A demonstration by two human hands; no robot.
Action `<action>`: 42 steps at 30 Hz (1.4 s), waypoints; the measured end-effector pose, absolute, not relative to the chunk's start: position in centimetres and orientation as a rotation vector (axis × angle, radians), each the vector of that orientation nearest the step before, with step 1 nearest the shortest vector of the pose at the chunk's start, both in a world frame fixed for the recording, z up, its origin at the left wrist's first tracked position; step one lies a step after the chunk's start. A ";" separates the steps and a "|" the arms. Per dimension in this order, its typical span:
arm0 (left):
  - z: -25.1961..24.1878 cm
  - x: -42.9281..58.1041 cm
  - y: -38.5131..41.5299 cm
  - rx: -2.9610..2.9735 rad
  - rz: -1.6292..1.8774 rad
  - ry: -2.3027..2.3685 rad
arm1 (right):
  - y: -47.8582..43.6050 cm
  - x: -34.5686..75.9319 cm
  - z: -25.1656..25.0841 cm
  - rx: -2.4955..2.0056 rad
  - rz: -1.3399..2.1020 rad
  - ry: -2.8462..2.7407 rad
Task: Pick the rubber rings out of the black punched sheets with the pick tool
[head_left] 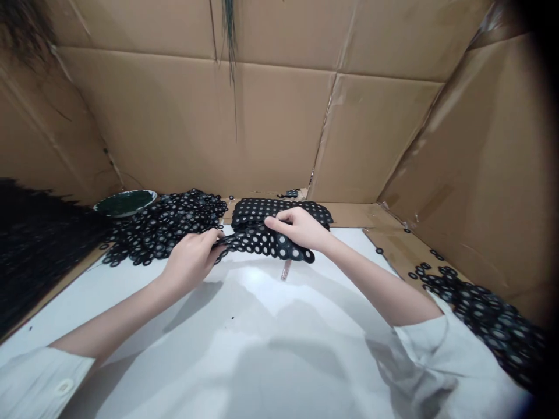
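Observation:
A black sheet of joined rings (257,243) with pale round holes hangs between my two hands, a little above the white tabletop. My left hand (195,255) is closed on its left end, thumb and fingers pinched together. At the sheet's right part, my right hand (301,228) grips the upper edge between thumb and curled fingers. Just behind lies a stack of similar black ring sheets (279,210), partly hidden by my right hand. Close to my left hand a heap of loose black rings (174,215) spreads over the table.
A shallow bowl (126,202) with dark green contents stands at the back left. Dark bristly strands (39,250) fill the left side. More black rings (489,314) lie at the right. Cardboard walls (271,128) enclose the white table (279,337).

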State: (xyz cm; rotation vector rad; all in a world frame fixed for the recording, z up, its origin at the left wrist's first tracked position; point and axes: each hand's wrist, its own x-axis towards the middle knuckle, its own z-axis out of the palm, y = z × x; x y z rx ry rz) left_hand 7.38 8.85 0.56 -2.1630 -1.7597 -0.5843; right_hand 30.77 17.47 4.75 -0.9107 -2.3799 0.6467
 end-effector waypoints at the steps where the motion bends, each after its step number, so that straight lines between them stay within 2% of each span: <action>1: 1.1 7.0 8.3 -2.261 -0.537 -1.897 | 17.6 31.1 4.2 -0.918 0.745 -2.410; 5: 3.1 6.0 6.9 -2.836 -0.252 -2.228 | 18.8 31.7 0.9 -0.896 1.132 -2.679; 7: 3.1 5.7 7.0 -2.913 -0.171 -2.263 | 19.2 31.6 -1.0 -0.888 1.199 -2.766; 13: -0.4 5.1 8.4 -2.688 -0.139 -2.187 | 19.3 31.0 -4.9 -0.925 0.989 -2.676; 18: -2.1 4.8 8.7 -2.644 -0.076 -2.135 | 19.0 32.1 -5.7 -1.032 0.948 -2.618; 26: -3.3 5.8 8.5 -2.826 -0.262 -1.994 | 17.7 35.3 -6.0 -1.204 0.857 -2.555; 29: -4.2 6.5 8.2 -2.689 -0.342 -1.810 | 16.7 36.5 -5.9 -1.238 0.742 -2.579; 34: -5.4 8.8 6.2 -2.605 -0.388 -1.497 | 15.3 37.6 -6.6 -1.306 0.294 -2.524; 42: -7.2 11.3 2.3 -2.728 -0.257 -1.609 | 15.7 39.0 -7.0 -1.560 -0.027 -2.398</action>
